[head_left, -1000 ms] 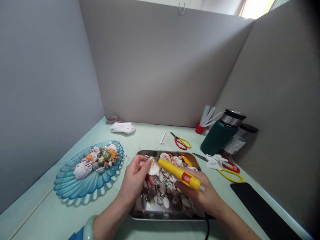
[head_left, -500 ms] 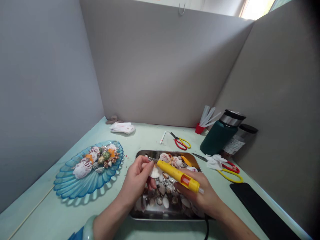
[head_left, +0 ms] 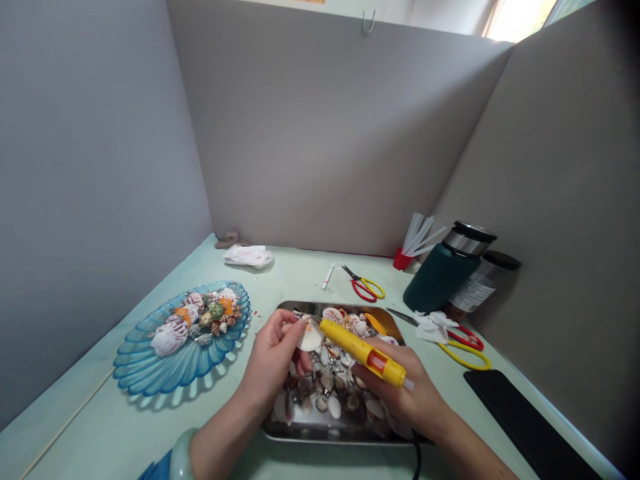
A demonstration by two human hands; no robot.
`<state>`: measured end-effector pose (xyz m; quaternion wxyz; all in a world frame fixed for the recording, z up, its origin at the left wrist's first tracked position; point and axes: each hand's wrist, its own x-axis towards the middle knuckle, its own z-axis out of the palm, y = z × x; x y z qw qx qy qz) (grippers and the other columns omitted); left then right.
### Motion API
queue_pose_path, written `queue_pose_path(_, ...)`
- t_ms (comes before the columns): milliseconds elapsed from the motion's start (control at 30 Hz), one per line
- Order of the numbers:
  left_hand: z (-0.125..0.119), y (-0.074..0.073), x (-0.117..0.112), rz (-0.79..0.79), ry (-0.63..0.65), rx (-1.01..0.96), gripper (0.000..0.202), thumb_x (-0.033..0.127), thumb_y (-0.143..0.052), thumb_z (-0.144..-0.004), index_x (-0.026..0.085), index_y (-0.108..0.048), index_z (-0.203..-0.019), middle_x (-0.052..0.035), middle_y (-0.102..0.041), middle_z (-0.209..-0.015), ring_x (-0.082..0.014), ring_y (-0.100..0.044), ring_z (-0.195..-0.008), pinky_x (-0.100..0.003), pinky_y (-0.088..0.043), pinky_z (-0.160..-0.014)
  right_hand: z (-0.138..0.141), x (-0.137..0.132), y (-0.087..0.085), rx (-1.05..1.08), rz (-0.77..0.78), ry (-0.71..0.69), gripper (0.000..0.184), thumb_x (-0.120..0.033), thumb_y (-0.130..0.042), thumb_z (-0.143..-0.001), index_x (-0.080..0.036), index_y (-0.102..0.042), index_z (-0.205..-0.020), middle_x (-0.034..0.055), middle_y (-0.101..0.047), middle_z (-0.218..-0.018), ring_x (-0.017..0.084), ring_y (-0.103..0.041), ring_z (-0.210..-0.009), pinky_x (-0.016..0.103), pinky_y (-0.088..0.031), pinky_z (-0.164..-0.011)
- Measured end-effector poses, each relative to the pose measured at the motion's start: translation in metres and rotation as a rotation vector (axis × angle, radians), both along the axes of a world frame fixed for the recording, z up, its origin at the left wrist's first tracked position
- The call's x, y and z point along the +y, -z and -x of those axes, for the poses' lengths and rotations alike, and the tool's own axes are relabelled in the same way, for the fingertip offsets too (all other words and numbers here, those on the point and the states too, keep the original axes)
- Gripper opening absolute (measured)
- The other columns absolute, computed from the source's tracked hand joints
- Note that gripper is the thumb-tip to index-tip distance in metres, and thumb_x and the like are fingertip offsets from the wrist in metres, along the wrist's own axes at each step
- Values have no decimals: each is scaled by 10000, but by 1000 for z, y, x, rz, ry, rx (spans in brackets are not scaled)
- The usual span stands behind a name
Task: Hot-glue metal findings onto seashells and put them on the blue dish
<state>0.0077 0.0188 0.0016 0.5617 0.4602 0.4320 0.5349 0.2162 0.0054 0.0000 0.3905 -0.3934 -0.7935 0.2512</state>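
Observation:
A white fan-shaped seashell (head_left: 311,338) is pinched between the thumb and fingers of my left hand (head_left: 280,343), above the metal tray (head_left: 327,433). My right hand (head_left: 400,390) is wrapped round a yellow glue gun (head_left: 363,350) with a clear glue stick poking out of its rear end. The gun's thin metal nozzle points left, at the top of the shell near my left fingertips; whether it touches cannot be made out. Many loose shells (head_left: 327,383) fill the tray beneath both hands, partly hidden by them.
On the left, a blue scalloped dish (head_left: 165,377) holds shells. Scissors (head_left: 367,287), a red cup of glue sticks (head_left: 403,259), a green bottle (head_left: 440,277), tissue-covered scissors (head_left: 465,347) and a black slab (head_left: 520,420) stand or lie behind and right. Grey panels (head_left: 320,133) enclose the table.
The glue gun's nozzle has drawn slightly away from my left fingertips, and more of the white shell shows. The whole view has shifted a little.

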Motion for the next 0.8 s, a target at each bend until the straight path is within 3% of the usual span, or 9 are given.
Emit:
queue_pose_path(333,-1,1,-1,-28,1,86,226,426,-535,-826,229,-431,-863,79,-537,-418,-94,-469,-342,-159,-306,-358,2,0,-3,12,-16,-32,141,-246,-578,-839,-189,-617,-963,19,-654,-818,152,-589,-694,224,-445,-647)
queue_pose_path(567,-3,0,-3,-82,-14,126,222,410,-575,-802,217,-465,-806,75,-533,-624,-78,-533,-398,-164,-307,-353,-1,1,5,-33,-150,-18,277,-205,-586,-808,-205,-596,-1085,43,-693,-934,187,-647,-808,244,-481,-717)
queue_pose_path(800,1,1,1,-24,-56,29,242,410,-591,-793,214,-458,-844,81,-547,-489,-88,-496,-353,-168,-336,-365,-1,4,8,-43,-167,-8,324,-181,-557,-770,-177,-600,-1090,74,-701,-942,208,-661,-793,269,-498,-704)
